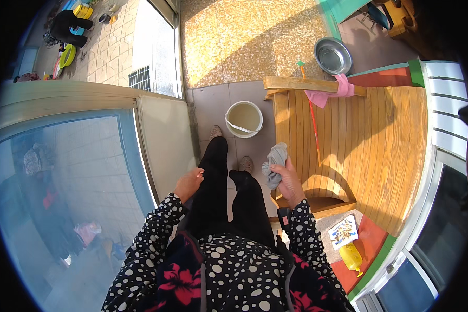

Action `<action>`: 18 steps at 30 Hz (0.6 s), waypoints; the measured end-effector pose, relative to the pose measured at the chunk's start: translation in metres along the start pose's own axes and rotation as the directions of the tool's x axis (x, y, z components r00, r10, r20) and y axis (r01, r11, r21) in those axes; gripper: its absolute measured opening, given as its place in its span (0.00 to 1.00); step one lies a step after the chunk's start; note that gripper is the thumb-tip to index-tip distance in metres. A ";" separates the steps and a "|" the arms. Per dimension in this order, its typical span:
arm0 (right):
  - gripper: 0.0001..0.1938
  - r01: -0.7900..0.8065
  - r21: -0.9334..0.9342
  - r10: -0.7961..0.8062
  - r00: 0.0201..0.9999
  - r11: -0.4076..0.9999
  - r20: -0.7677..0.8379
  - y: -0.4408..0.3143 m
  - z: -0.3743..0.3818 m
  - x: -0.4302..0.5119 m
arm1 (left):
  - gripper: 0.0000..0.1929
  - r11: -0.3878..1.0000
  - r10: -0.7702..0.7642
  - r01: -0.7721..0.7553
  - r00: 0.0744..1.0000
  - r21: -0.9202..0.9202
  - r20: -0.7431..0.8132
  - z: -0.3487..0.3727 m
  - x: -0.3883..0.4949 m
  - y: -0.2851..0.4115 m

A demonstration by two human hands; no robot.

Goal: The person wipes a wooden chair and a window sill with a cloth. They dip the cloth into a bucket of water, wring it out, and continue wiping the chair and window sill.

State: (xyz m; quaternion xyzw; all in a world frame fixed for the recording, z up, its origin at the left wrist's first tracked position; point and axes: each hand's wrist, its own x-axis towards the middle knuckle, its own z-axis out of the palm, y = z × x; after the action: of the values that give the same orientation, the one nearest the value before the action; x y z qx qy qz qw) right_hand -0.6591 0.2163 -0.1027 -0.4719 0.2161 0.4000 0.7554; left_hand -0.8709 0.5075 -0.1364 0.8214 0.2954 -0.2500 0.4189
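Note:
My right hand (289, 180) is closed around a crumpled grey cloth (276, 162), held beside the near left edge of a slatted wooden bench (374, 128). My left hand (189, 184) is over my left thigh, fingers curled in, with nothing visible in it. A white bucket (244, 119) of murky liquid stands on the tiled floor beyond my feet, its handle lying down across the opening. Over the bench's far armrest (288, 82) hangs a pink cloth (335, 91).
A thin red stick (313, 121) slants across the bench. Beyond the bench is a metal basin (333, 55). A yellow pump bottle (351, 258) and a printed sheet (343, 232) lie at lower right. Left is a glass door (74, 187); outside, a person (68, 29) bends over near tubs.

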 end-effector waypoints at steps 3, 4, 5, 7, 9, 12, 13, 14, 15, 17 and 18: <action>0.32 0.028 -0.146 -0.047 0.991 0.989 -0.125 0.003 0.013 0.036 | 0.15 0.995 0.102 -0.103 0.993 0.009 0.051 -0.006 0.069 0.006; 0.32 0.001 -0.164 -0.029 0.986 0.986 -0.164 0.004 0.015 0.047 | 0.15 0.987 0.158 -0.158 0.987 0.020 0.036 -0.008 0.092 0.010; 0.32 -0.058 -0.174 0.013 0.969 0.983 -0.248 0.009 0.017 0.052 | 0.15 0.983 0.178 -0.179 0.983 0.035 0.043 -0.008 0.111 0.012; 0.31 -0.112 -0.305 0.020 0.958 0.946 -0.288 0.018 0.021 0.072 | 0.13 0.980 0.166 -0.171 0.985 0.106 0.048 -0.007 0.144 0.017; 0.30 -0.187 -0.447 0.005 0.926 0.875 -0.377 0.029 0.023 0.098 | 0.13 0.987 0.131 -0.136 0.989 0.083 0.062 -0.003 0.174 0.020; 0.25 -0.208 -0.387 0.076 0.941 0.898 -0.329 0.043 0.018 0.138 | 0.13 0.991 -0.012 -0.008 0.989 0.137 0.149 0.016 0.209 0.020; 0.24 -0.219 -0.363 0.107 0.947 0.906 -0.303 0.048 0.015 0.151 | 0.13 0.991 0.011 -0.028 0.992 0.131 0.129 0.025 0.219 0.018; 0.22 -0.203 -0.427 0.078 0.953 0.881 -0.292 0.052 0.013 0.169 | 0.13 0.991 0.035 -0.048 0.994 0.125 0.103 0.035 0.231 0.016; 0.20 -0.190 -0.478 0.057 0.958 0.858 -0.280 0.058 0.009 0.183 | 0.13 0.990 0.053 -0.065 0.994 0.124 0.096 0.048 0.242 0.013; 0.18 -0.192 -0.536 0.031 0.955 0.822 -0.295 0.066 0.001 0.202 | 0.16 0.980 0.078 -0.104 0.985 0.170 0.151 0.073 0.268 0.007; 0.17 -0.204 -0.551 0.028 0.950 0.810 -0.311 0.066 -0.004 0.214 | 0.17 0.974 0.113 -0.138 0.983 0.182 0.144 0.087 0.281 0.004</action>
State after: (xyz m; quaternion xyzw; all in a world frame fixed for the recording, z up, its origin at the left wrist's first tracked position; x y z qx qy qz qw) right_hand -0.5870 0.3141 -0.2909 -0.7170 0.2213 0.4191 0.5112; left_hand -0.6856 0.5100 -0.3648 0.8563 0.1889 -0.3044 0.3719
